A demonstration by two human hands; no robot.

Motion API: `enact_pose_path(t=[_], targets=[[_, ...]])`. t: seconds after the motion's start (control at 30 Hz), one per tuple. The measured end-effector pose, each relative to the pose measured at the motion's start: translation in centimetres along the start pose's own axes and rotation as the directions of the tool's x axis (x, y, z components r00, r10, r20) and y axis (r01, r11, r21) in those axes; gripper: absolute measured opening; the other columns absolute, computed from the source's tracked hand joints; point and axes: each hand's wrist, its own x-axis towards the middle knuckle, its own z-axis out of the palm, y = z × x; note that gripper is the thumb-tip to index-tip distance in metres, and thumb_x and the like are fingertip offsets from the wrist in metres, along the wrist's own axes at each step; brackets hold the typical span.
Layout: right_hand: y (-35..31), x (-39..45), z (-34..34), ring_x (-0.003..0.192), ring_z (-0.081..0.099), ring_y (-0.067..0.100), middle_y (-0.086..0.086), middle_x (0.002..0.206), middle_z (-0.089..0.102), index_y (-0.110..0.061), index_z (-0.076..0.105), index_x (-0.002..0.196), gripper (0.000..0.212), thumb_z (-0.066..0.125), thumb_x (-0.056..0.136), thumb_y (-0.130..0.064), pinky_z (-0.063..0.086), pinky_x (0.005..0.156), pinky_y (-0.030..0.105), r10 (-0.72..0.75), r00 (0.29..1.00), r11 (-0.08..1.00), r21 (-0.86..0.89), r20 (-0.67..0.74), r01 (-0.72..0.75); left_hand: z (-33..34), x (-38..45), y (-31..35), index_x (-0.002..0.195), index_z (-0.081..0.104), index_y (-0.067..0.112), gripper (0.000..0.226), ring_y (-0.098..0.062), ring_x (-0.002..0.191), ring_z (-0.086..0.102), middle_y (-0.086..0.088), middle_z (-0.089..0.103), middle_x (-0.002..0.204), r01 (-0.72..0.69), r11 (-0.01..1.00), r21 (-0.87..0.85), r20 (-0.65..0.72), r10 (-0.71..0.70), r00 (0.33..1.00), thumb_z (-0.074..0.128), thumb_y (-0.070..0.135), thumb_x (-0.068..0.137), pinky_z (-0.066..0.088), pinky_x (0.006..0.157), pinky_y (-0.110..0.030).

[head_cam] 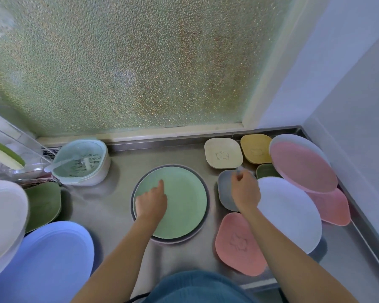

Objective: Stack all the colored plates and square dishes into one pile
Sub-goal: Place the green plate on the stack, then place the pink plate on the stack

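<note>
A light green round plate (184,200) lies on a dark grey round plate (206,206) in the middle of the steel counter. My left hand (151,202) rests on the green plate's left part, fingers loosely curled, holding nothing. My right hand (245,191) is over a grey square dish (224,189), fingers closed at its far edge. Nearby lie a pink square dish (236,243), a white round plate (289,213), a tilted pink round plate (302,165), another pink square dish (335,206), a cream square dish (223,155), a yellow square dish (255,150) and a green square dish (266,171).
At left are a blue round plate (48,259), a white plate (2,217) and a green square dish (43,204). A mint strainer basket (81,162) and a clear rack (13,145) stand at the back left. Frosted glass and a wall bound the counter (109,211).
</note>
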Motion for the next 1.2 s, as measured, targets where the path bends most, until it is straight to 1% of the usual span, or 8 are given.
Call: enact_pose_path(t=[0.17, 0.27, 0.37, 0.5, 0.63, 0.8, 0.93, 1.2], targets=[[2.8, 4.3, -4.1, 0.076, 0.060, 0.027, 0.012, 0.092, 0.064, -0.003, 0.058, 0.101, 0.045, 0.032, 0.098, -0.039, 0.049, 0.067, 0.034, 0.444, 0.894, 0.831, 0.403, -0.066, -0.383, -1.2, 1.8, 8.1, 0.140, 0.033, 0.023, 0.046, -0.034, 0.098, 0.063, -0.010, 0.065, 0.115, -0.248, 0.968, 0.025, 0.002, 0.248, 0.969, 0.033, 0.016, 0.094, 0.045, 0.075, -0.035], [4.6, 5.8, -5.8, 0.061, 0.060, 0.022, 0.013, 0.083, 0.062, -0.006, 0.055, 0.105, 0.042, 0.036, 0.096, -0.042, 0.051, 0.057, 0.030, 0.637, 0.741, 0.374, 0.755, 0.213, -0.538, -1.9, 2.0, 13.3, 0.134, 0.037, 0.021, 0.042, -0.036, 0.096, 0.064, -0.011, 0.067, 0.111, -0.347, 0.938, -0.018, -0.002, 0.347, 0.938, 0.036, 0.015, 0.093, 0.046, 0.073, -0.036], [6.0, 6.7, -7.1, 0.063, 0.056, 0.022, 0.012, 0.075, 0.056, -0.010, 0.046, 0.109, 0.029, 0.039, 0.093, -0.034, 0.051, 0.053, 0.028, 0.638, 0.676, 0.100, 0.830, 0.370, -0.549, -2.2, 1.7, 17.3, 0.133, 0.037, 0.021, 0.039, -0.035, 0.093, 0.064, -0.009, 0.067, 0.109, -0.443, 0.896, -0.030, -0.033, 0.442, 0.897, 0.035, 0.019, 0.094, 0.045, 0.070, -0.035], [7.5, 7.8, -8.0, 0.063, 0.051, 0.018, 0.010, 0.073, 0.049, -0.007, 0.047, 0.121, 0.028, 0.037, 0.095, -0.011, 0.051, 0.043, 0.022, 0.573, 0.710, 0.069, 0.839, 0.409, -0.540, -2.0, 1.2, 19.9, 0.135, 0.036, 0.024, 0.040, -0.031, 0.087, 0.064, -0.008, 0.068, 0.106, -0.487, 0.872, -0.043, -0.059, 0.484, 0.873, 0.033, 0.017, 0.096, 0.038, 0.061, -0.030], [7.5, 8.2, -8.6, 0.050, 0.044, 0.016, 0.009, 0.063, 0.048, -0.006, 0.051, 0.087, 0.017, 0.035, 0.091, -0.001, 0.037, 0.030, 0.014, 0.647, 0.626, -0.051, 0.844, 0.435, -0.533, -1.3, 1.3, 20.6, 0.133, 0.039, 0.025, 0.040, -0.030, 0.085, 0.064, -0.008, 0.068, 0.104, -0.443, 0.891, -0.095, -0.054, 0.440, 0.896, 0.033, 0.016, 0.095, 0.035, 0.060, -0.028], [6.2, 5.0, -6.3, 0.031, 0.043, 0.016, 0.009, 0.055, 0.049, -0.003, 0.050, 0.077, 0.023, 0.032, 0.090, -0.008, 0.033, 0.032, 0.019, 0.599, 0.766, 0.323, 0.805, 0.233, -0.498, -1.5, 1.9, 19.9, 0.130, 0.044, 0.026, 0.037, -0.037, 0.096, 0.062, -0.014, 0.066, 0.109, -0.217, 0.887, -0.407, -0.057, 0.213, 0.975, 0.029, 0.033, 0.097, 0.047, 0.077, -0.038], [3.9, 2.0, -4.7, 0.028, 0.043, 0.016, 0.011, 0.052, 0.049, -0.003, 0.050, 0.076, 0.029, 0.030, 0.095, -0.013, 0.038, 0.031, 0.019, 0.286, 0.938, 0.669, 0.659, 0.197, -0.342, -2.7, 3.4, 16.6, 0.118, 0.050, 0.023, 0.042, -0.038, 0.087, 0.064, -0.015, 0.068, 0.100, 0.047, 0.749, -0.661, -0.022, -0.082, 0.996, 0.026, 0.045, 0.092, 0.051, 0.082, -0.041], [0.3, -2.5, 0.3, 0.034, 0.049, 0.016, 0.009, 0.054, 0.053, -0.006, 0.052, 0.072, 0.036, 0.036, 0.100, -0.022, 0.042, 0.035, 0.023, -0.093, 0.853, 0.870, 0.459, 0.514, -0.182, -1.8, 0.0, 2.3, 0.123, 0.051, 0.012, 0.038, -0.035, 0.093, 0.059, -0.018, 0.064, 0.111, 0.409, 0.663, -0.626, 0.069, -0.476, 0.877, 0.036, 0.030, 0.093, 0.041, 0.077, -0.035]])
